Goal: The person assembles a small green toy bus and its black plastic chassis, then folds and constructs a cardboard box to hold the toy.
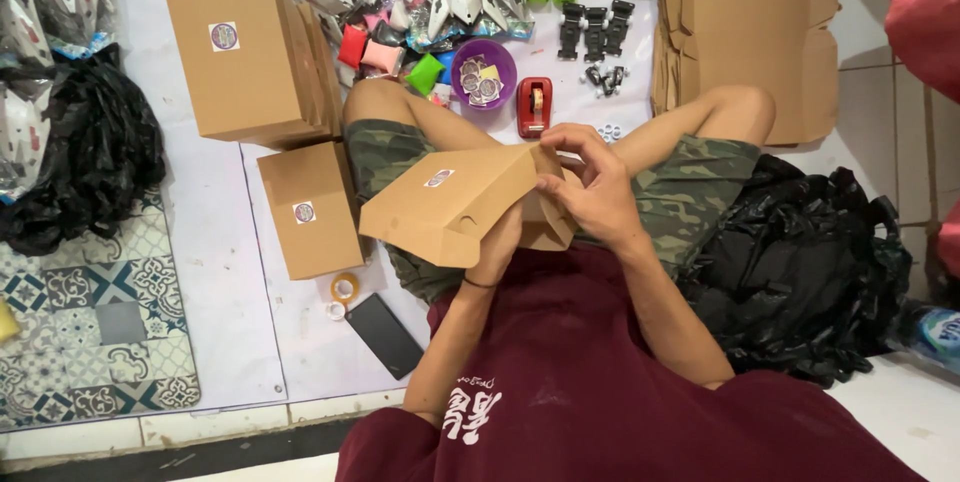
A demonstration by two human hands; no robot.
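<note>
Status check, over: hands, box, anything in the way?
Left hand under the cardboard box, supporting it. Right hand pinching its end flap. Box over the lap, nothing in the way.

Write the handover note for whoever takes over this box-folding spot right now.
Left hand: under the brown cardboard box, propping it over the lap.
Right hand: fingers pinching the box's end flap.
Done: this box bears a round sticker; two closed stickered boxes, large and small, lie on the floor at the left.
Left: the held box's end is not yet closed; flat cardboard blanks lie stacked ahead on the right. Red tape dispenser and purple sticker bowl sit in front.
</note>
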